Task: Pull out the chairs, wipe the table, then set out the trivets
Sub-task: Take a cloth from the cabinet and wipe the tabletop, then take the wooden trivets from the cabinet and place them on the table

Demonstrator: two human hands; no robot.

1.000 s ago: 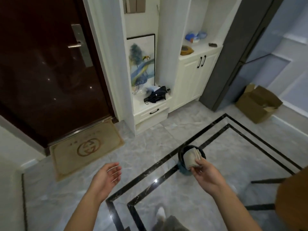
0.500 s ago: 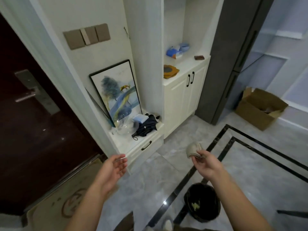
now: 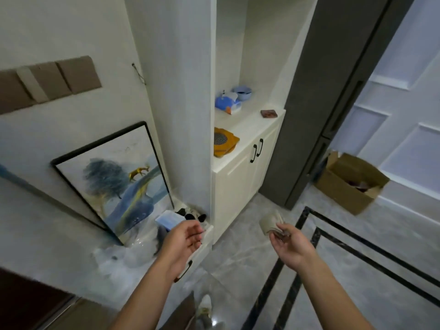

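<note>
Right hand (image 3: 291, 244), lower centre-right of the frame, is pinching a folded beige cloth (image 3: 271, 223) between thumb and fingertips, held out in front, I'd guess because it's the used wipe. Left hand (image 3: 183, 239), just left of it, is spread loose with nothing in it, probably kept free for grabbing. The stack of mustard-yellow scalloped trivets (image 3: 223, 141) sits mid-frame on the white cabinet surface (image 3: 250, 129), well apart from both hands, so fetching them looks like the next bit.
</note>
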